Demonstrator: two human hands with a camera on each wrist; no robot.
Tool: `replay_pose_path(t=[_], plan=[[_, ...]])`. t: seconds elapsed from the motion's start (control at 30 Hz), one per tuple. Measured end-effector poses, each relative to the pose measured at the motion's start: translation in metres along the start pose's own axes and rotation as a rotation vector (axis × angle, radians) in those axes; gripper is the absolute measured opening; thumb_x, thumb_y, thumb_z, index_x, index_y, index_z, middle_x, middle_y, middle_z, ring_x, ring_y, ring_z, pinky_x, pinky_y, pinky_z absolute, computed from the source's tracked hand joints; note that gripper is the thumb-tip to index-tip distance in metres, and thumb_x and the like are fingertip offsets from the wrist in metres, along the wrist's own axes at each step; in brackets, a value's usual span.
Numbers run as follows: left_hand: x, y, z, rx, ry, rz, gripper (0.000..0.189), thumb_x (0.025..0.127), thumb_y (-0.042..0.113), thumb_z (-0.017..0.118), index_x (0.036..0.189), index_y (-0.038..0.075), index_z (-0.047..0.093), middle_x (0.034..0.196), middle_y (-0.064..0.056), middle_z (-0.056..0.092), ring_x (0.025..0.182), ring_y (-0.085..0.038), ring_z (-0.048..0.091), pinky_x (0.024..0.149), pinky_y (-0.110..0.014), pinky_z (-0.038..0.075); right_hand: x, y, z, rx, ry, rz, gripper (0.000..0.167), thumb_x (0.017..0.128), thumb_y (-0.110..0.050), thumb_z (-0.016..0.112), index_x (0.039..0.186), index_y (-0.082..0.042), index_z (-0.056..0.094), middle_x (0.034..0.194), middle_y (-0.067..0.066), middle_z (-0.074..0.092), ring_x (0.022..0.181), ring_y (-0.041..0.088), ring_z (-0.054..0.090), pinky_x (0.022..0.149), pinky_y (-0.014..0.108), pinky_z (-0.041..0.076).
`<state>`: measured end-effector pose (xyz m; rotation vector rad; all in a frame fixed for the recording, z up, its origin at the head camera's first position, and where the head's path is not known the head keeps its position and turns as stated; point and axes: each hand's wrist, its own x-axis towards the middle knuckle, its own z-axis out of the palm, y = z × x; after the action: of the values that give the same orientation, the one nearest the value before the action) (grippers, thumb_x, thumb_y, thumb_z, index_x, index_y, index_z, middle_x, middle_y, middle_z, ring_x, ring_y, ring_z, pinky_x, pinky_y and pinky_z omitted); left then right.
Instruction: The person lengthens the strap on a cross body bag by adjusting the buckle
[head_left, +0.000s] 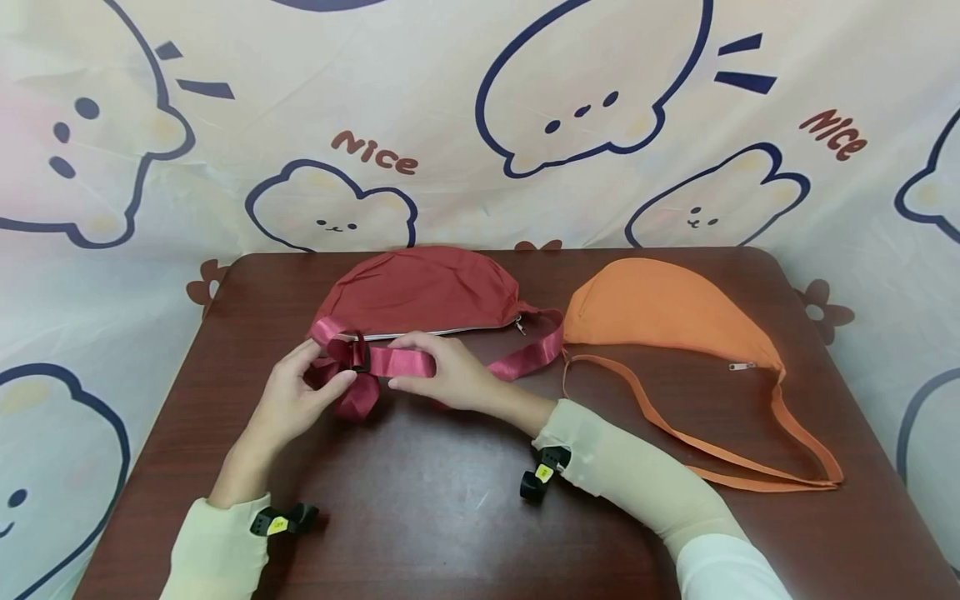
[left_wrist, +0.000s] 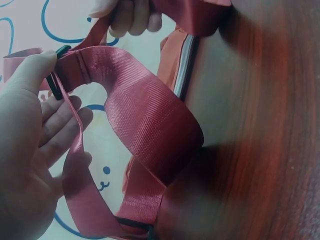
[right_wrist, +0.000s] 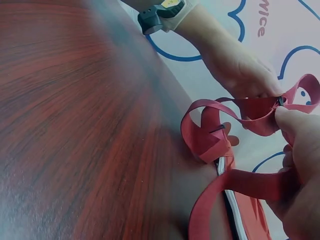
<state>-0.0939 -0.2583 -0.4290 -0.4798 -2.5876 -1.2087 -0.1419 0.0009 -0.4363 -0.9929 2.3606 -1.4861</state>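
Observation:
A dark red waist bag (head_left: 423,292) lies at the back left of the table, its pink-red webbing strap (head_left: 525,358) looping in front. My left hand (head_left: 288,396) pinches a black slide buckle (left_wrist: 54,86) on that strap between thumb and fingers. To the right of the buckle, my right hand (head_left: 453,375) grips the strap between its thumb and curled fingers. Between and below the hands the webbing (left_wrist: 150,115) hangs in a loose loop. A second black buckle (left_wrist: 132,221) sits lower on the strap, near the bag's end.
An orange waist bag (head_left: 667,304) rests to the right, with its thin strap (head_left: 705,450) spread toward the front right. Behind the brown wooden table (head_left: 450,533) hangs a cloth (head_left: 450,83) printed with cartoon bears. The red bag's zipper (head_left: 442,332) faces me.

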Motion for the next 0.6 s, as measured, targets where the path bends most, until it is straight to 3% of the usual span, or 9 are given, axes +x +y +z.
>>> replay_pose_path(t=[0.1, 0.17, 0.37, 0.6], plan=[[-0.001, 0.000, -0.003, 0.003, 0.013, -0.009, 0.049, 0.083, -0.002, 0.081, 0.129, 0.003, 0.064, 0.109, -0.011, 0.067, 0.087, -0.020, 0.056, 0.074, -0.020, 0.050, -0.003, -0.001, -0.004, -0.028, 0.042, 0.009, 0.045, 0.090, -0.032, 0.080, 0.130, -0.018, 0.065, 0.114, -0.002, 0.069, 0.085, 0.010, 0.058, 0.073, 0.025, 0.050], [-0.002, 0.000, -0.006, 0.009, 0.027, -0.028, 0.047, 0.083, -0.002, 0.081, 0.127, 0.002, 0.065, 0.108, -0.011, 0.066, 0.089, -0.016, 0.056, 0.075, -0.017, 0.049, -0.006, 0.000, -0.008, -0.040, 0.059, 0.020, 0.044, 0.090, -0.033, 0.080, 0.129, -0.019, 0.066, 0.117, -0.002, 0.069, 0.085, 0.011, 0.058, 0.074, 0.026, 0.050], [-0.011, -0.002, -0.020, 0.016, 0.064, -0.091, 0.048, 0.084, -0.004, 0.080, 0.129, -0.001, 0.063, 0.111, -0.012, 0.065, 0.097, -0.006, 0.056, 0.087, -0.007, 0.044, -0.020, 0.008, -0.022, -0.050, 0.035, 0.051, 0.044, 0.089, -0.036, 0.080, 0.129, -0.024, 0.066, 0.114, -0.008, 0.066, 0.084, 0.011, 0.056, 0.070, 0.029, 0.050], [-0.016, -0.005, -0.028, 0.035, 0.062, -0.101, 0.048, 0.083, -0.005, 0.081, 0.128, -0.002, 0.064, 0.112, -0.014, 0.065, 0.100, 0.001, 0.053, 0.088, -0.003, 0.039, -0.032, 0.012, -0.035, -0.086, -0.014, -0.007, 0.047, 0.089, -0.037, 0.081, 0.130, -0.021, 0.066, 0.122, -0.011, 0.067, 0.103, 0.007, 0.057, 0.090, 0.031, 0.049]])
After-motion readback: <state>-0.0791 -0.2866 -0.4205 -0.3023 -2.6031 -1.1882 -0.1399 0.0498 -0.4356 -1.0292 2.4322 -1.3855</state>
